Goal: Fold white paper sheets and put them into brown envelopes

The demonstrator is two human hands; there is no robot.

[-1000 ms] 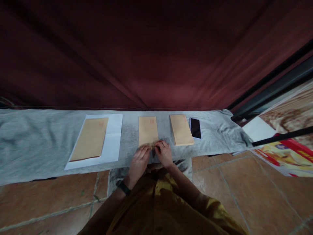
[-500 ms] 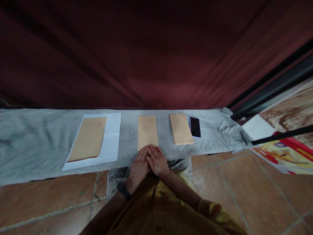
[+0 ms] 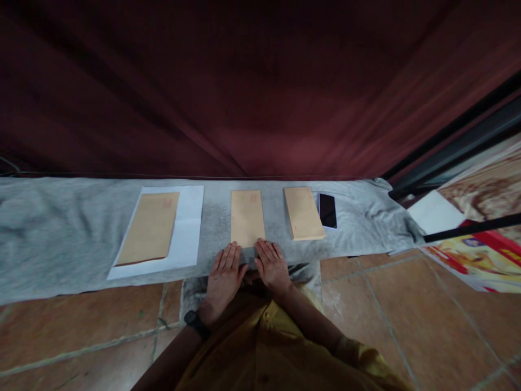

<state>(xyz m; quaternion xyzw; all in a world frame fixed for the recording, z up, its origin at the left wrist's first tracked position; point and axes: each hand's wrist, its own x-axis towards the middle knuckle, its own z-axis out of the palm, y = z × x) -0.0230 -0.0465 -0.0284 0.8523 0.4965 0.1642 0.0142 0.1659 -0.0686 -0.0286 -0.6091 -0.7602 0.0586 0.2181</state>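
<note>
A: Where's the envelope?
B: Left of the stack; left hand and right hand, fingers straight at its near edge, pinching nothing.
A: Handling?
B: Probably light, bendy; grip its far edge.

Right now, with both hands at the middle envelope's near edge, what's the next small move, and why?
I'd probably pinch the near left corner of the middle envelope with the left hand: its fingertips rest at that corner, the right hand rests at the other near corner, and the envelope looks flat between them.
</note>
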